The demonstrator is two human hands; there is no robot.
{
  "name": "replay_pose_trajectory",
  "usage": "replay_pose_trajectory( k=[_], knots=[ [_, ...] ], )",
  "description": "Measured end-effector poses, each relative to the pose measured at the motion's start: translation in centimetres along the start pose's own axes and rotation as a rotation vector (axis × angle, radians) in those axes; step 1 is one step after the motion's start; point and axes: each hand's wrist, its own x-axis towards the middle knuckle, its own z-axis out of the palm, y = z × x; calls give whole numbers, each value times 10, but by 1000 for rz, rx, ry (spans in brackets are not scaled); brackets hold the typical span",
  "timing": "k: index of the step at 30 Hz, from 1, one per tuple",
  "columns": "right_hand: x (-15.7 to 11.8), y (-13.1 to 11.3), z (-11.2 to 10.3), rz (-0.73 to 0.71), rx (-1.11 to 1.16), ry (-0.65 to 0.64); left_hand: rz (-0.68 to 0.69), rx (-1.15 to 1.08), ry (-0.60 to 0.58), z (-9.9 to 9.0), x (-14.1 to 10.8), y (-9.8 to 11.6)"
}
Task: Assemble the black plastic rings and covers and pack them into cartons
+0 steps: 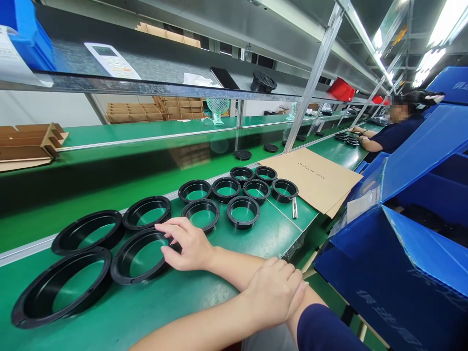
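Note:
My right hand (188,243) lies over the right-hand rim of a black ring (122,265) on the green bench. Its thumb and fingers are spread apart and loosely curved, touching the rim, and the ring lies flat. My left hand (274,290) crosses over and is wrapped round my right forearm (236,265), near the elbow. To the left are more large black rings, one in front (27,304) and one behind (62,239). Another black ring (127,214) sits just beyond my right fingertips. Several smaller rings stand farther right, among them a near one (243,224).
A box cutter (294,208) lies by the smaller rings, with flat cardboard (314,170) behind it. Blue bins (387,273) stand at the right. Above the bench, a shelf (157,87) holds a white remote (111,61) and a phone (224,78). A co-worker (400,126) sits farther along.

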Motion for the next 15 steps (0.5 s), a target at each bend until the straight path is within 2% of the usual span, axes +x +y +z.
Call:
replay_pose_trajectory(
  k=[8,15],
  knots=[
    [-1,2,1,-20,33,-5,22,22,61,5,-1,-1],
    [-2,3,2,-9,17,-12,7,10,56,4,0,-1]
  ],
)
